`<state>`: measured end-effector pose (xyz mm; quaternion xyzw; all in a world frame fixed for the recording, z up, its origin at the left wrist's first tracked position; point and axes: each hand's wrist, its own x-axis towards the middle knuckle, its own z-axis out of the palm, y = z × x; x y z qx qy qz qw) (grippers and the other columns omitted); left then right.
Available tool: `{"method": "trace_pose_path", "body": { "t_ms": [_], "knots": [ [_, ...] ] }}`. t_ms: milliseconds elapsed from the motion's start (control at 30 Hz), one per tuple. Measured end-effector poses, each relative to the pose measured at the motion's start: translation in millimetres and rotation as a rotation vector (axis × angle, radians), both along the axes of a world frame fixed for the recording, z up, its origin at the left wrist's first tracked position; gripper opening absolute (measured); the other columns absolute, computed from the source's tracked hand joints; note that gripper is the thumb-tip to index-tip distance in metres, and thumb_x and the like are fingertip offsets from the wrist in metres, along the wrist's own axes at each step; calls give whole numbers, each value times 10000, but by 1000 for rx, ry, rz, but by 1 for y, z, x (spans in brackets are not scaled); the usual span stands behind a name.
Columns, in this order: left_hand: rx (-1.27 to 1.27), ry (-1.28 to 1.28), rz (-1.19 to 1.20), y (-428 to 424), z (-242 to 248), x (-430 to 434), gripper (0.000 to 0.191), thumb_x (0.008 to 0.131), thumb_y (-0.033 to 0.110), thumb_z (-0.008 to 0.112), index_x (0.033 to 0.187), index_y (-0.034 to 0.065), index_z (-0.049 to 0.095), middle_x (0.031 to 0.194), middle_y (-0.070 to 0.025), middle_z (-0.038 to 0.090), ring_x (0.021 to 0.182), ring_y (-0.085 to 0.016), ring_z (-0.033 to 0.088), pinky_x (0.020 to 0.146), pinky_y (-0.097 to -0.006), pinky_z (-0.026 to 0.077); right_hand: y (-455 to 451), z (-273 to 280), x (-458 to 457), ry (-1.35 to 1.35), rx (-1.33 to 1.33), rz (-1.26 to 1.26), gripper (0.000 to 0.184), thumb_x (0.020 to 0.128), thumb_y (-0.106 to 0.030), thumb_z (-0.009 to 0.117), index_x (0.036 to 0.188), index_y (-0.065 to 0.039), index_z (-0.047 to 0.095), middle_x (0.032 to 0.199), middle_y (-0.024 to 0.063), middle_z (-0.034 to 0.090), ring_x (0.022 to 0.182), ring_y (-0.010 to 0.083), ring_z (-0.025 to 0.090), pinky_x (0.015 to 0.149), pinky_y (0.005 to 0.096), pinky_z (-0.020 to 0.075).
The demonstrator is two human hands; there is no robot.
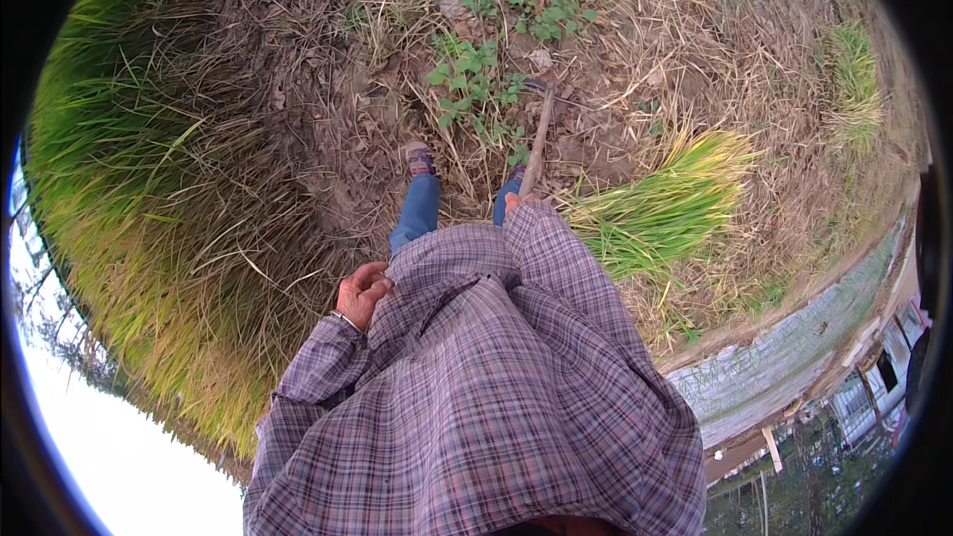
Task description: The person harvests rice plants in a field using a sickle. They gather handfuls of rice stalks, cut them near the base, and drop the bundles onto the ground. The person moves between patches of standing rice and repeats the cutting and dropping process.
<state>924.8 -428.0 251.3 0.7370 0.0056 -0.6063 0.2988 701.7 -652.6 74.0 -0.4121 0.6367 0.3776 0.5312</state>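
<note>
My right hand (513, 201) is closed around the lower end of a long wooden handle (539, 141), partly hidden by the shirt cuff. At its far end sits a thin, dark curved metal blade (537, 83), like a sickle's, above the soil beside a leafy green weed (473, 85). My left hand (363, 294) hangs at the left hem of my plaid shirt (461, 380), fingers curled; whether they pinch the cloth is unclear. Right of the tool, a sheaf of cut green-yellow rice stalks (663, 201) lies on the ground.
Dense standing rice (141, 186) borders my left side and leans inward. Dry straw (715, 59) litters the ground to the right, with another cut bunch (855, 82) farther off. A pale strip (774, 357) and a building (867, 387) show at the lower right.
</note>
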Motion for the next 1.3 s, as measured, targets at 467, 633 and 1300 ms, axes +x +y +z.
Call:
{"method": "trace_pose_path", "body": {
  "t_ms": [467, 633, 1300],
  "knots": [
    [-122, -123, -853, -60, -113, 114, 344, 791, 99, 591, 1126, 25, 568, 869, -147, 654, 807, -269, 635, 746, -375, 507, 186, -18, 38, 11, -285, -207, 467, 786, -391, 635, 1037, 0, 590, 899, 206, 641, 848, 341, 627, 735, 427, 483],
    [-257, -236, -1105, -159, -186, 60, 360, 806, 102, 582, 1157, 29, 546, 921, -146, 627, 818, -281, 618, 754, -401, 509, 207, 17, 20, -8, -178, -253, 465, 801, -358, 617, 1102, -10, 550, 893, 209, 640, 843, 341, 626, 754, 427, 491],
    [317, -360, -1606, -182, -426, -2, 335, 814, 203, 591, 1086, 8, 607, 1042, -207, 633, 964, -337, 618, 878, -507, 438, 264, 25, -44, -90, -131, -547, 430, 847, -348, 586, 1128, -34, 498, 810, 232, 636, 772, 396, 634, 693, 470, 500]
  ]
}}
